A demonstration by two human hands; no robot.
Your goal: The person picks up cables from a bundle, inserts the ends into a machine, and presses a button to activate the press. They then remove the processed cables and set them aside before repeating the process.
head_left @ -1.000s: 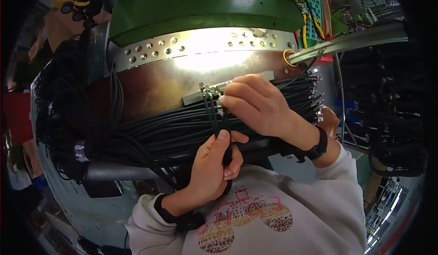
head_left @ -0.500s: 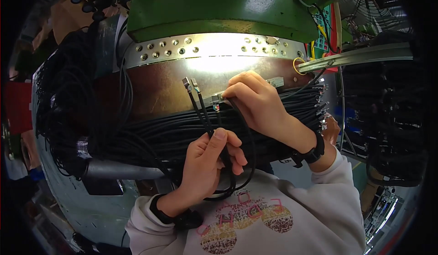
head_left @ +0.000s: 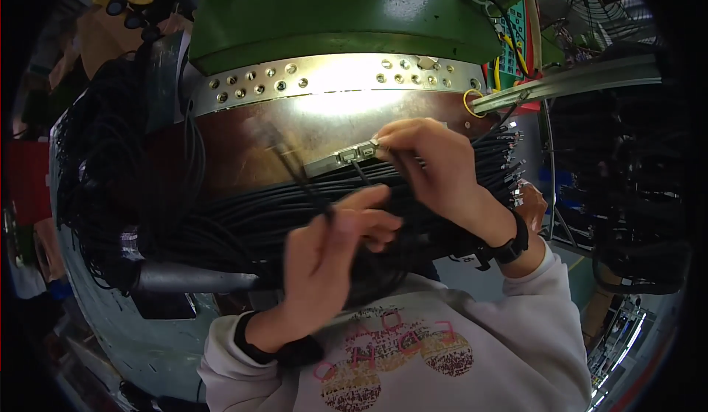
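The left hand (head_left: 317, 264), motion-blurred, forearm from 7 o'clock, grasps dark cables (head_left: 304, 181) slanting toward 11. The right hand (head_left: 437, 163), forearm from 4, bends its fingertips toward 10 at a slotted metal block (head_left: 321, 165) on the bench (head_left: 234, 146), at 1 o'clock from the left hand; whether they grip anything I cannot tell.

Across the middle, a reddish-brown worktop (head_left: 240, 143), scuffed toward the left and washed by bright light at the centre. Along its far side, a pale metal plate (head_left: 339, 76) with two groups of round holes (the stretch between nearly lost to glare). Nearer the front, a slanting grey metal bar (head_left: 323, 165). Just before it, a thick bundle of black cables (head_left: 251, 216) running sideways; at left, thin dark cables (head_left: 195, 154) trailing over the brown.
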